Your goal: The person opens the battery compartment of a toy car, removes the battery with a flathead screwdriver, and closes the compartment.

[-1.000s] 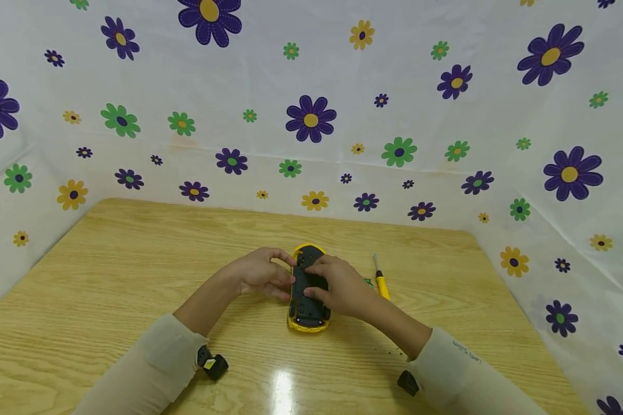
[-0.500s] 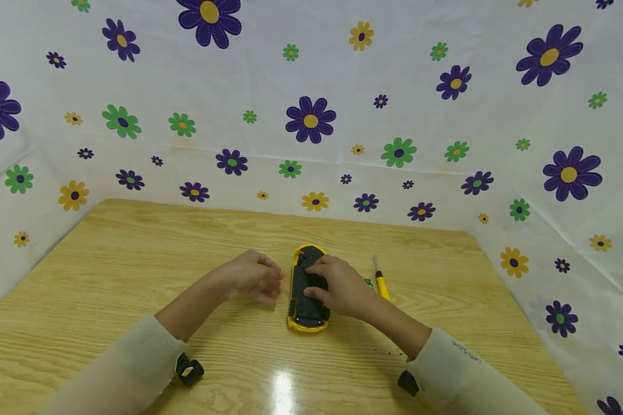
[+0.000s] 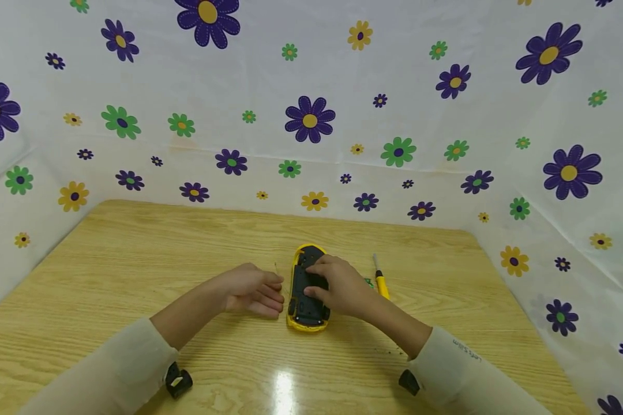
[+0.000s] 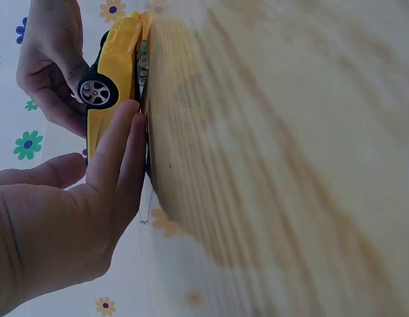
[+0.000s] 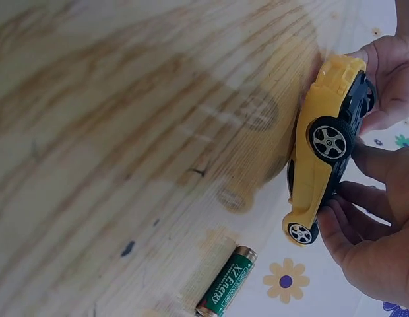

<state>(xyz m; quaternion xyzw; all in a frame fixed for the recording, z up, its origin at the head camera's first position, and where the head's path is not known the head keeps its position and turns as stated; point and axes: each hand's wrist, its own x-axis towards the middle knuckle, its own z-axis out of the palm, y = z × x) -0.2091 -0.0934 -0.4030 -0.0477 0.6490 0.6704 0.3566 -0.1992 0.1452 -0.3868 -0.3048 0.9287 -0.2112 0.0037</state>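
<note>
A yellow toy car (image 3: 301, 305) lies upside down on the table, its black underside facing up. My right hand (image 3: 345, 288) holds it from the right, with thumb and fingers against the underside. In the right wrist view, two silver-spoked wheels of the car (image 5: 310, 165) show on the near side. My left hand (image 3: 254, 291) is just left of the car, its fingers extended; in the left wrist view these fingers (image 4: 115, 142) overlap the car's yellow side. A thin wire-like piece (image 4: 144, 222) shows past the left hand.
Right of the car lies a screwdriver (image 3: 381, 281) with a yellow handle. A green battery (image 5: 227, 281) lies beside it, mostly hidden in the head view by the right hand. Small dark bits (image 3: 389, 352) are scattered near the right forearm. Flower-patterned cloth (image 3: 311, 161) surrounds the wooden table (image 3: 187, 242).
My left hand has drawn away from the car's left edge and turned slightly lower. A thin piece now shows above its fingers. My right hand and the car have stayed put.
</note>
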